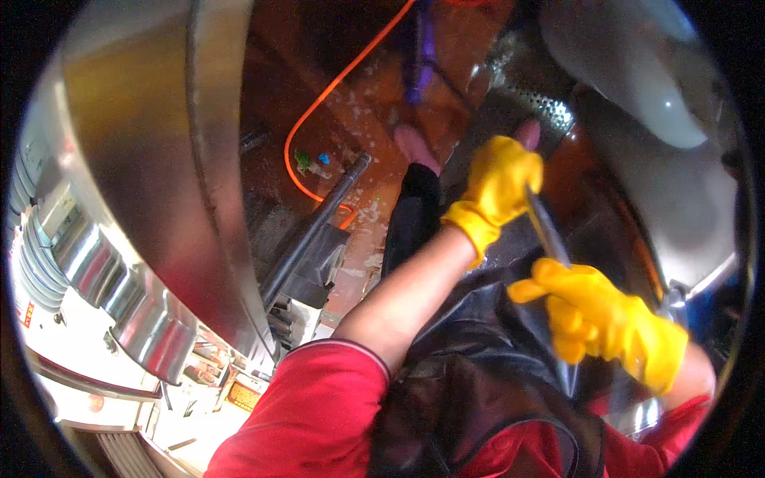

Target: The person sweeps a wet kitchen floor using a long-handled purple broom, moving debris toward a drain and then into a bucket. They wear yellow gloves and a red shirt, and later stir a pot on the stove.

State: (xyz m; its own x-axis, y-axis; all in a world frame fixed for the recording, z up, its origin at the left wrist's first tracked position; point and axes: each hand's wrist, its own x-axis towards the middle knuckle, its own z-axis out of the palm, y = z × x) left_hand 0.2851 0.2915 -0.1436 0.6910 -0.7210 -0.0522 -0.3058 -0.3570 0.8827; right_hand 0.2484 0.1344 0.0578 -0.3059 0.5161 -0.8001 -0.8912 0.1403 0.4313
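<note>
My left hand (505,173), in a yellow rubber glove, is closed around the upper end of a long, narrow, shiny object (548,230). The object slants down to my right hand (597,319), also in a yellow glove, with curled fingers around it and one finger held out to the left. Below that hand a pale, pointed stretch shows, apparently the same object's lower end. Blur hides whether it is a blade or a strip. Both hands are in front of my black apron (454,388), apart from each other.
A large curved stainless steel panel (143,149) rises at left. An orange hose (291,137) curves across the wet red-brown floor (358,107), near a dark pipe (317,224). Perforated metal (541,104) lies ahead, and a grey metal surface (681,197) stands at right. Stacked plates (39,263) are at far left.
</note>
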